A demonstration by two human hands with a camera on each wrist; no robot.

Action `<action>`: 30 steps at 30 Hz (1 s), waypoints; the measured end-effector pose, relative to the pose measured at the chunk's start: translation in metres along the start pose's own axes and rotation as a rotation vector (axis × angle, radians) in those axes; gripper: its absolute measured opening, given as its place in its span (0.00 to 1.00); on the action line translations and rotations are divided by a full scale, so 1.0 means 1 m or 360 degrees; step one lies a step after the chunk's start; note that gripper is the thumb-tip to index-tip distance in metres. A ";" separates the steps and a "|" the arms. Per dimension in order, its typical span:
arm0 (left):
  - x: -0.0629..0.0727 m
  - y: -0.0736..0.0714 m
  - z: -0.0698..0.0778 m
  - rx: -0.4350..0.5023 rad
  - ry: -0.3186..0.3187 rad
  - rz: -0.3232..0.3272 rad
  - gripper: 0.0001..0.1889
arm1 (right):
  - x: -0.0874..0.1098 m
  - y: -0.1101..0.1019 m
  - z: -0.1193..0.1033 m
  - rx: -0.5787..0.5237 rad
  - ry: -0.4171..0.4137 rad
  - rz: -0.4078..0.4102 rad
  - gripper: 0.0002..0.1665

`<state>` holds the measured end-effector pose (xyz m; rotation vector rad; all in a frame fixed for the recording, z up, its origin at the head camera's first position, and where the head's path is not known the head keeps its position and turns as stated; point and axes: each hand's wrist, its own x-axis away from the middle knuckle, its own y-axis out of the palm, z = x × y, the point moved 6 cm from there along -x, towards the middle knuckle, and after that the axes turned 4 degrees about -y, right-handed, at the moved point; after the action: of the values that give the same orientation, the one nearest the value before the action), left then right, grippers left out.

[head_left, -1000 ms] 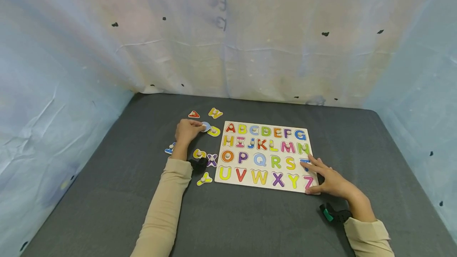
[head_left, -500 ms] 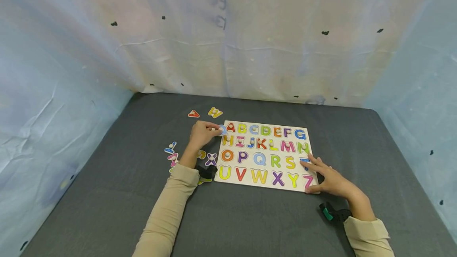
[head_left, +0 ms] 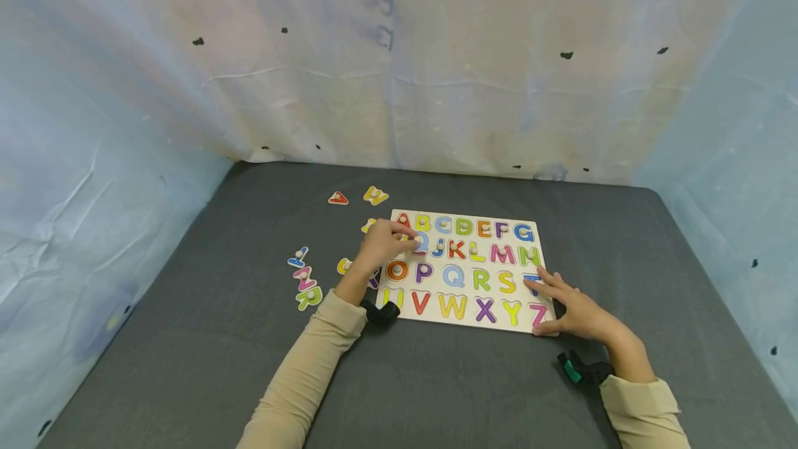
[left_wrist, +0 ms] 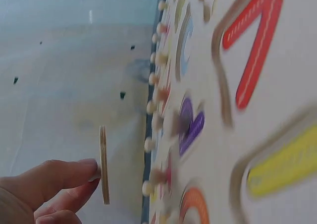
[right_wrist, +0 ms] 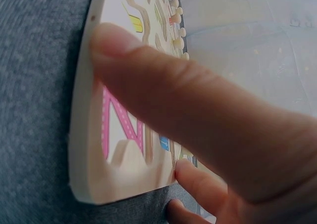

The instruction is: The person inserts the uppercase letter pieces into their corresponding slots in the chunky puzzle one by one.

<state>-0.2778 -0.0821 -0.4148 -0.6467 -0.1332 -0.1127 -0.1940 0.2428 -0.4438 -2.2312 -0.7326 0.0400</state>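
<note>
My left hand [head_left: 379, 244] pinches the small knob of a blue letter Q puzzle piece [head_left: 422, 240] between thumb and fingers. In the left wrist view the piece [left_wrist: 104, 164] appears edge-on, raised off the white alphabet puzzle board [head_left: 438, 283]. From the head view it overlaps the second row, left of the J. My right hand [head_left: 580, 314] rests on the board's right end, fingers spread over the T. Its thumb [right_wrist: 163, 85] lies across the board's near edge beside the pink Z recess [right_wrist: 121, 122].
Left of the board lie loose letter pieces: a red A [head_left: 338, 198], a yellow W-shaped piece [head_left: 376, 195], a blue T [head_left: 298, 257], a pink Z [head_left: 303, 278] and a green R [head_left: 308, 298]. Others are partly hidden by the left arm. Sheeting walls [head_left: 474, 89] surround the dark table [head_left: 187, 338].
My left hand has carried the blue Q piece rightward and nearer, from beside the loose pieces to over the board's left part. My right hand has stayed in place.
</note>
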 end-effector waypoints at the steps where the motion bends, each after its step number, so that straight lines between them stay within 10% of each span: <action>1: 0.001 0.003 0.001 0.0000 -0.0002 -0.0019 0.10 | 0.000 0.000 0.000 0.0000 -0.0001 0.0001 0.53; 30: 0.013 0.069 0.022 -0.0193 0.0014 -0.0320 0.04 | 0.000 0.000 -0.002 0.0021 0.0007 -0.0004 0.53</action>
<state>-0.2567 -0.0152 -0.4363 -0.7527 -0.1838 -0.3195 -0.1936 0.2414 -0.4421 -2.2175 -0.7307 0.0384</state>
